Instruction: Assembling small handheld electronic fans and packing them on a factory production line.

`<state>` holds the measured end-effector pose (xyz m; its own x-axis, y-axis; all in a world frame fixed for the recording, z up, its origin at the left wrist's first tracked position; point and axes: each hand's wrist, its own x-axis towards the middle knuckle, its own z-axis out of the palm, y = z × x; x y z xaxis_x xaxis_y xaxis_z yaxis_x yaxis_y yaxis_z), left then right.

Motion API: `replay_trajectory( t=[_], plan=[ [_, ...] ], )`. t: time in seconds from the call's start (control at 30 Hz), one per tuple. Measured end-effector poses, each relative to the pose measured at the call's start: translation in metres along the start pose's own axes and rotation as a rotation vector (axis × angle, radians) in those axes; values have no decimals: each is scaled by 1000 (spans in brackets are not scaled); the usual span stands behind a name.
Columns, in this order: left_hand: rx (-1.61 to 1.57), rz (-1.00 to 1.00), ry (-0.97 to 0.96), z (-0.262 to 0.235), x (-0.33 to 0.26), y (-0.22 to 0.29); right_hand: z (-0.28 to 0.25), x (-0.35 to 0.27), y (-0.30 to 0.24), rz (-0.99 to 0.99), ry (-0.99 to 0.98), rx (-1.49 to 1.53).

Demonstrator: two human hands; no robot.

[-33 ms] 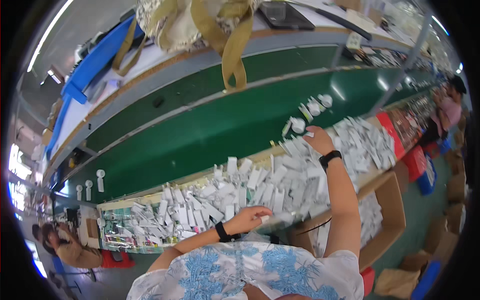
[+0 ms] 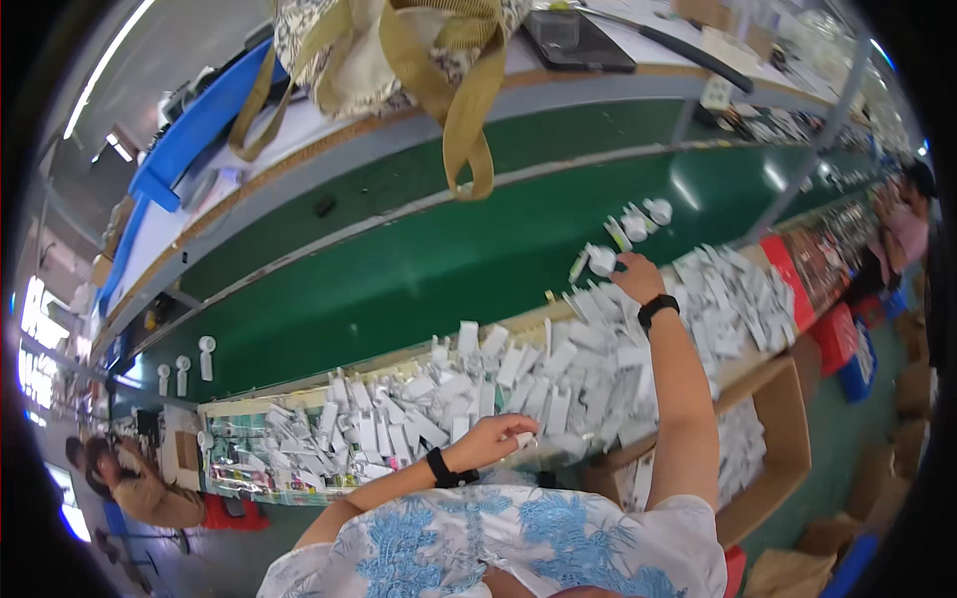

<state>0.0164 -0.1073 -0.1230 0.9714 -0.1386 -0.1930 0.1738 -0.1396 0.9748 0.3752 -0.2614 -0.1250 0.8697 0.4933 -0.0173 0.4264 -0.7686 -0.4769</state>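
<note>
My right hand [image 2: 638, 279] reaches out to the green conveyor belt [image 2: 439, 269], its fingers drawn together at the edge of a white round-headed plastic part [image 2: 601, 261]. What lies between those fingertips is too small to make out. Closer to my body, my left hand [image 2: 490, 441] hovers over the near edge of the bench, thumb and fingers pinching a small white piece [image 2: 525, 439]. Between both hands spreads a heap of white elongated plastic parts [image 2: 558, 399], some in clear wrapping.
More round-headed white parts [image 2: 634, 225] sit farther along the belt, others [image 2: 206, 359] at its far left. An open cardboard box [image 2: 783, 429] of white parts stands beside my right arm. A cloth bag [image 2: 349, 60] hangs off the upper shelf. Co-workers sit at both ends.
The view has shifted slightly. My right fingertips have closed in on the round-headed part, and the white bit seen at them before is now hidden. My left hand stays nearly in place.
</note>
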Motion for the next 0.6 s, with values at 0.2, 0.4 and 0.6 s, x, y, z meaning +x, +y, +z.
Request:
replay_trajectory(
  t=[0.2,0.4,0.6],
  plan=[
    [-195,-77,481,-37,-4,7,71,99,4,362,-155,-338],
    [-386,-153,704,-57,-15,-14,107,102,7,142,-90,-601],
    [-392,21,666,-81,-2,-43,1,-20,-117,-464,66,-163]
  ],
)
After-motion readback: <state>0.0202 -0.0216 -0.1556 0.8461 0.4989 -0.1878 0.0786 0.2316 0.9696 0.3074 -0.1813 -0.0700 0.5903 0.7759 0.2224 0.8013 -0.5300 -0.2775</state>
